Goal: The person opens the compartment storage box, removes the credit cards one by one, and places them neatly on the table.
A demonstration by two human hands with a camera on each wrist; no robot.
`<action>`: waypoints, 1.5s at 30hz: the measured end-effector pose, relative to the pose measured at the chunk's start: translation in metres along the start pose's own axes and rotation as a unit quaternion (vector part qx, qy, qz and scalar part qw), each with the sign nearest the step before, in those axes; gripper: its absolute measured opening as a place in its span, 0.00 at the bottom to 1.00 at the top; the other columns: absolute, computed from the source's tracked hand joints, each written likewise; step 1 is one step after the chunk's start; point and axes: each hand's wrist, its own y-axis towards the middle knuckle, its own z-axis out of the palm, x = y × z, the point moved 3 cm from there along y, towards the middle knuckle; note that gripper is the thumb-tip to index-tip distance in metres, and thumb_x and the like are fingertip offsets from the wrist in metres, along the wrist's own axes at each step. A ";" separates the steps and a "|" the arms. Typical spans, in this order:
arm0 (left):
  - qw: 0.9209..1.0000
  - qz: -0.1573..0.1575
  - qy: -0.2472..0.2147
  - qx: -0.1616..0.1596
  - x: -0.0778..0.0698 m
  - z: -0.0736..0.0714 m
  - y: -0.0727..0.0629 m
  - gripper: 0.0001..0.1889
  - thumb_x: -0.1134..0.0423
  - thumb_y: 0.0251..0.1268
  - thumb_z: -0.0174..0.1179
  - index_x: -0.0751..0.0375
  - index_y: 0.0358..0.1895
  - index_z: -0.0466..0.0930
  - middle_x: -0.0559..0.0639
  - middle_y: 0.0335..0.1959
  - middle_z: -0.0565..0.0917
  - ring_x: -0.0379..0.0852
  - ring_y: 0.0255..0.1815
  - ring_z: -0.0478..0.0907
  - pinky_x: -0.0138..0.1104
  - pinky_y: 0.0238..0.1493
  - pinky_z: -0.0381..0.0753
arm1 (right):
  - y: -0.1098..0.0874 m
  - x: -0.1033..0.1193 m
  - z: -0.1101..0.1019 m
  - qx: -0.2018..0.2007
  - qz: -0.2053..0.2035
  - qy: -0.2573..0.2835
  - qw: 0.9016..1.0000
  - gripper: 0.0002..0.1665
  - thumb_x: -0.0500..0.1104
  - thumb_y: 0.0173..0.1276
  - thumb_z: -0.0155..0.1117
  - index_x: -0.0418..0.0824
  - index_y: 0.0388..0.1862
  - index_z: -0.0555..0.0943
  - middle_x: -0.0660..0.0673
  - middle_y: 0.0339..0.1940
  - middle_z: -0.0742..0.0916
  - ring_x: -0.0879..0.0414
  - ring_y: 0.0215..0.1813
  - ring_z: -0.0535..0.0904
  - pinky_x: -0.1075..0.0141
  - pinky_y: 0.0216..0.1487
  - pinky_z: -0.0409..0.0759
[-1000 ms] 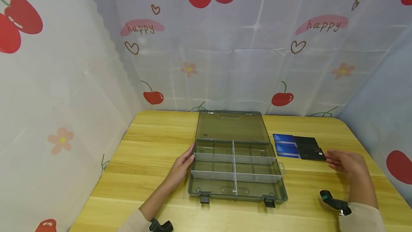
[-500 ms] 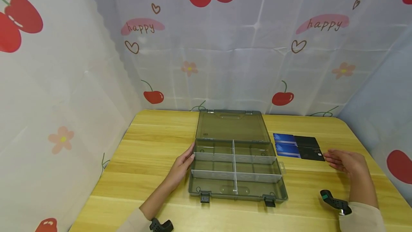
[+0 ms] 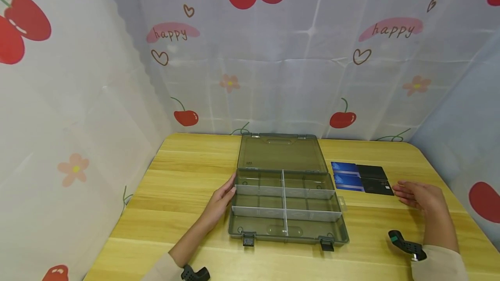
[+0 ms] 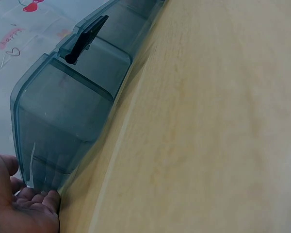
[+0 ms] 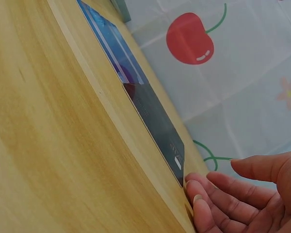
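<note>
A smoky translucent compartment box (image 3: 287, 240) lies on the table with its hinged lid (image 3: 282, 153) laid back. My left hand (image 3: 216, 205) rests along its left side; in the left wrist view its fingertips touch the box corner. To the right of the box, two blue cards (image 3: 347, 181) and two black cards (image 3: 373, 172) lie flat in a block. My right hand (image 3: 423, 196) is at the right end of the nearer black card (image 3: 376, 187), which has a small white mark. In the right wrist view its relaxed fingertips are at the card's edge, the thumb held apart.
White dividers (image 3: 259, 212) split the box into several compartments, with nothing seen inside. Two dark latches (image 3: 248, 239) hang unfastened at the front. Wood-grain table (image 3: 187, 177) surrounds it all. A printed curtain (image 3: 273, 68) stands behind.
The nearer black card has slid slightly left into line with the others, and my right fingertips have shifted slightly left with it. My left hand and the box have not moved.
</note>
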 end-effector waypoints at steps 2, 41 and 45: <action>1.000 0.000 0.000 -0.001 0.000 0.000 0.000 0.29 0.57 0.83 0.47 0.56 0.81 0.53 0.50 0.83 0.51 0.51 0.82 0.46 0.44 0.78 0.53 | -0.001 0.002 0.000 -0.004 -0.003 -0.009 1.000 0.15 0.48 0.81 0.51 0.42 0.45 0.84 0.59 0.26 0.89 0.63 0.31 0.88 0.66 0.35 0.88; 1.000 -0.004 0.001 0.007 0.000 0.002 -0.001 0.30 0.56 0.84 0.46 0.54 0.82 0.52 0.49 0.83 0.49 0.52 0.82 0.47 0.46 0.77 0.55 | -0.043 0.065 0.038 0.003 -0.182 -0.122 0.976 0.39 0.57 0.81 0.50 0.22 0.70 0.68 0.71 0.35 0.85 0.68 0.37 0.86 0.71 0.37 0.87; 1.000 -0.007 -0.002 0.003 -0.001 0.001 -0.001 0.29 0.57 0.84 0.46 0.54 0.82 0.52 0.50 0.83 0.49 0.53 0.82 0.47 0.46 0.77 0.55 | -0.047 0.073 0.046 0.014 -0.193 -0.115 0.974 0.35 0.55 0.82 0.50 0.27 0.69 0.72 0.69 0.37 0.87 0.68 0.38 0.86 0.72 0.37 0.86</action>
